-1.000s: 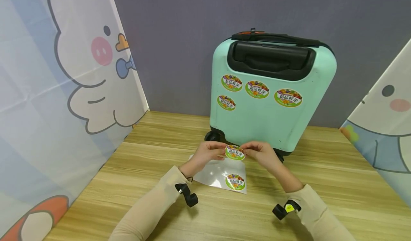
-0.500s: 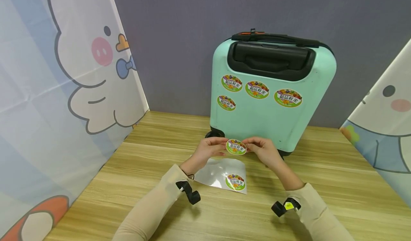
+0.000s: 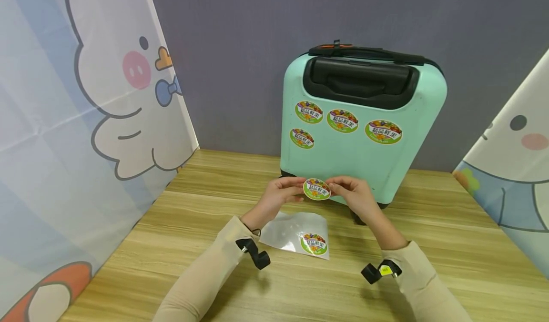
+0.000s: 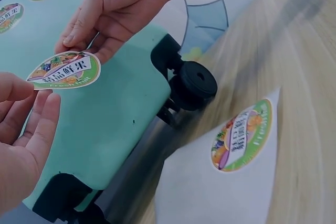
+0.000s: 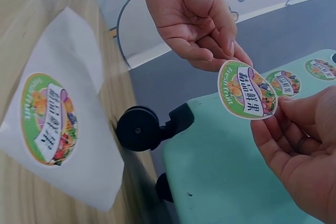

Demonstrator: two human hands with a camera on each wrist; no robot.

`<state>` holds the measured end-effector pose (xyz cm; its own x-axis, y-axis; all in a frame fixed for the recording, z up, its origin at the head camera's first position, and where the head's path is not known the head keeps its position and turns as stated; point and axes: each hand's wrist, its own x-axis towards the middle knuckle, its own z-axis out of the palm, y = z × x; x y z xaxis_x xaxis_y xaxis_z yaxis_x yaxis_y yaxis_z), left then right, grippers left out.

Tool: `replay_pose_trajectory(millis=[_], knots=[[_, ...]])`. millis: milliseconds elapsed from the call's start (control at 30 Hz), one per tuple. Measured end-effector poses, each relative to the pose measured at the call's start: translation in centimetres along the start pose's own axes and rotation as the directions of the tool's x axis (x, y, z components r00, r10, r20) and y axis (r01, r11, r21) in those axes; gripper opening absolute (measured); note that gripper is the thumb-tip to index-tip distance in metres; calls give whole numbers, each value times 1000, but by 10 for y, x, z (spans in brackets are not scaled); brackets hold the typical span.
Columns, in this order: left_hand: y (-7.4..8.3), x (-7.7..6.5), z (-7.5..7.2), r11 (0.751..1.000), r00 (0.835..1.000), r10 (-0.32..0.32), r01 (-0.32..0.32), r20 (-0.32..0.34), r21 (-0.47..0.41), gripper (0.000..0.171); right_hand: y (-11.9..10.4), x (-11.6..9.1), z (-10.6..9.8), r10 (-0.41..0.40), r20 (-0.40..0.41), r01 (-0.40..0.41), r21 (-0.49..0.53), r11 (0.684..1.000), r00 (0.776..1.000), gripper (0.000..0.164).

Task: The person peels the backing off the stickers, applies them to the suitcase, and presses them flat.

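An oval fruit sticker (image 3: 317,189) with a green lower edge is held up in the air between both hands. My left hand (image 3: 278,196) pinches its left edge, and my right hand (image 3: 355,196) pinches the right edge. Behind it stands a mint-green suitcase (image 3: 343,157) with a black handle recess. Several matching stickers are on its upper front, one of them a sticker (image 3: 383,132) at the right. Below the hands a glossy white backing sheet (image 3: 283,234) lies on the table, bearing one more sticker (image 5: 50,119) near its corner.
The wood-grain table (image 3: 180,260) reaches back to a grey wall panel (image 3: 227,65). Cartoon-printed curtains, one of them a left curtain (image 3: 38,169), flank both sides. A black suitcase wheel (image 4: 195,80) meets the tabletop close behind the backing sheet.
Both hands have risen and moved toward the suitcase with the sticker between them, away from the backing sheet. The sheet stays in place.
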<state>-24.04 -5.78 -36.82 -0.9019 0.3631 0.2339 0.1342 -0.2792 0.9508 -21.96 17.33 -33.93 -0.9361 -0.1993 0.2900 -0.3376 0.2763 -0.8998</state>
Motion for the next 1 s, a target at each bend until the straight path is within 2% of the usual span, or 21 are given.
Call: replay_pose_trajectory(millis=[200,400,800,1000], knots=[[4,2,2,1000,1000,-5,5,-11,-12,33,-9,2,-4,-5,7,5,-22,1000,1000,33],[9,4,3,1000,1000,9,-9,-26,2,34,-15,5,-6,-39,-5,39,8,999,999,36],[21,9,11,1000,999,20,-21,-35,-20,36,-26,9,-12,-118,-35,120,81,989,992,37],[22,10,14,999,999,38,-39,-28,-35,37,-29,8,-15,-145,-54,149,82,985,988,35]])
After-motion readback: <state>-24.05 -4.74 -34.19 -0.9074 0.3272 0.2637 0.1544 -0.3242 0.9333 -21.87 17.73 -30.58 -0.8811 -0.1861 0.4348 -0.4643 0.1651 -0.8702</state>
